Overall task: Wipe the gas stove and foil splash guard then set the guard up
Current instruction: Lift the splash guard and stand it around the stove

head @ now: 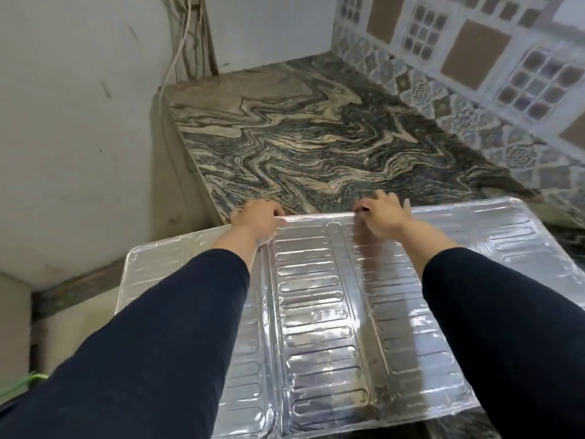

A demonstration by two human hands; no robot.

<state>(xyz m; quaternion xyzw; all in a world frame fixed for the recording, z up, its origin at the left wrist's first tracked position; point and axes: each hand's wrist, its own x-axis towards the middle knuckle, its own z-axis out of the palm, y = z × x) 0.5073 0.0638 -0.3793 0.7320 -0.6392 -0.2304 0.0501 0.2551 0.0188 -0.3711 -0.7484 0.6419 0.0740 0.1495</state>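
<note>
The foil splash guard [319, 299] is a shiny embossed sheet of three panels, spread nearly flat across the near half of the view. My left hand [256, 221] grips its far edge at the left fold. My right hand [381, 213] holds the same far edge a little to the right, fingers curled over the rim. Both forearms in dark sleeves lie over the sheet. No gas stove and no cloth show in this view.
A swirled grey and beige stone counter [300, 137] stretches beyond the guard to a white wall. Patterned tiles [474, 74] cover the wall on the right. Cables [190, 36] hang in the far left corner. A white wall [79, 122] rises at the left.
</note>
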